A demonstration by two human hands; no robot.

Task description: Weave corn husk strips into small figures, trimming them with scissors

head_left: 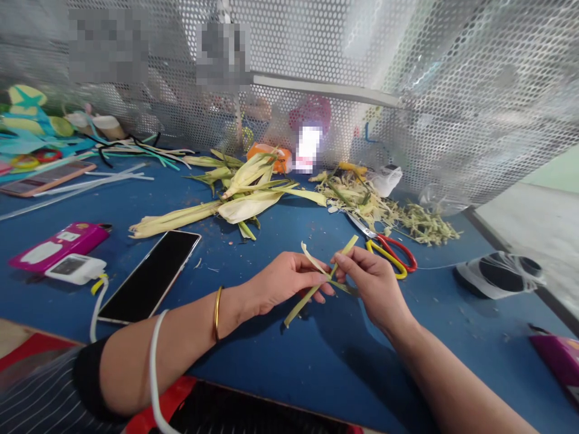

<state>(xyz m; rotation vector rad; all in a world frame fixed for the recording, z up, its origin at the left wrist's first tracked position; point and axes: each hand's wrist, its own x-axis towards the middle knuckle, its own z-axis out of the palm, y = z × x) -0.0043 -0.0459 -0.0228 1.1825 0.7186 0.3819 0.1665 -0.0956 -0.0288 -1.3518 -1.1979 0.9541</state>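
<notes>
Between my fingers are narrow strips of pale green corn husk [299, 308], crossing one another just above the blue table [289, 361]. My left hand [287, 280] pinches them near the crossing with thumb and forefinger. My right hand [373, 277] pinches the strips from the other side, with one end sticking up past its thumb. Exactly how the strips are joined is hidden by the fingers. Beyond the hands lies a pile of whole corn husks [253, 193]. Scissors with red and yellow handles [389, 253] rest just past my right hand.
Husk scraps [384, 208] are heaped at the back right. A spool of thread [497, 274] lies at the right, its thread running toward the scissors. A phone [151, 277] and a purple pack [63, 244] are on the left. A perforated metal screen [325, 54] stands behind.
</notes>
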